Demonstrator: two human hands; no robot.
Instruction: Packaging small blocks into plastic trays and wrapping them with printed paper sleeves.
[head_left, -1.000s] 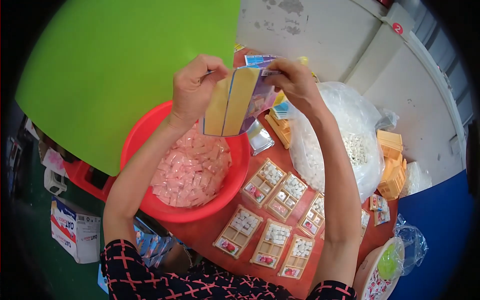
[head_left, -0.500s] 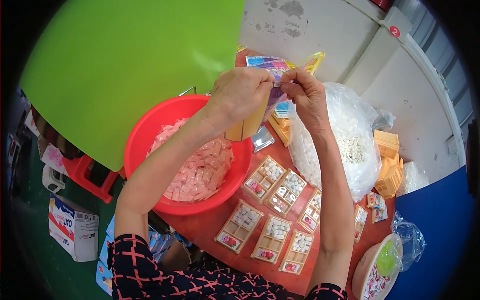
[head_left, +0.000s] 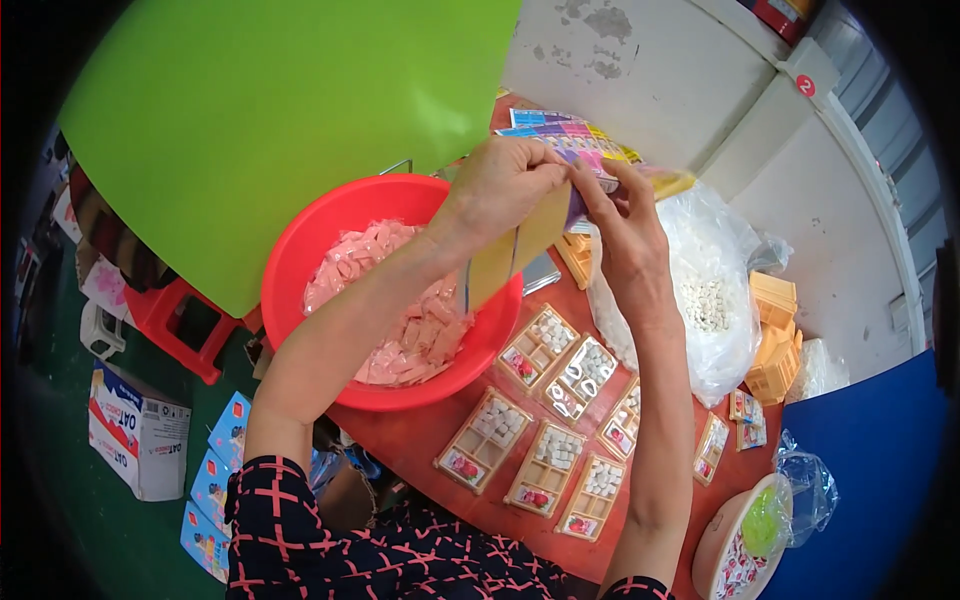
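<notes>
Above the red table, my left hand (head_left: 505, 195) pinches the upper edge of a folded yellow-and-purple printed sheet (head_left: 537, 235). Its yellow side hangs down over the rim of a red basin (head_left: 290, 262). Beside it, my right hand (head_left: 633, 235) has its thumb and fingers at the sheet's other end, where a blurred yellow part sticks out past the fingers. Exactly how those right fingertips grip is partly hidden. Below my hands lie several tan compartment trays (head_left: 480, 440) with white pieces and small red-pictured packets in them.
Pink packets (head_left: 400, 340) fill the basin. A clear bag of white pieces (head_left: 715, 300) stands right of my forearm, near stacked orange trays (head_left: 772, 360). More printed sheets (head_left: 560, 125) lie at the back. A round tub (head_left: 712, 545) sits at lower right; a green panel (head_left: 290, 120) rises at left.
The sheet has turned, with its yellow side swung out lower and a yellow end now past my right hand. My right fingers have shifted along it. The whole view has tilted slightly.
</notes>
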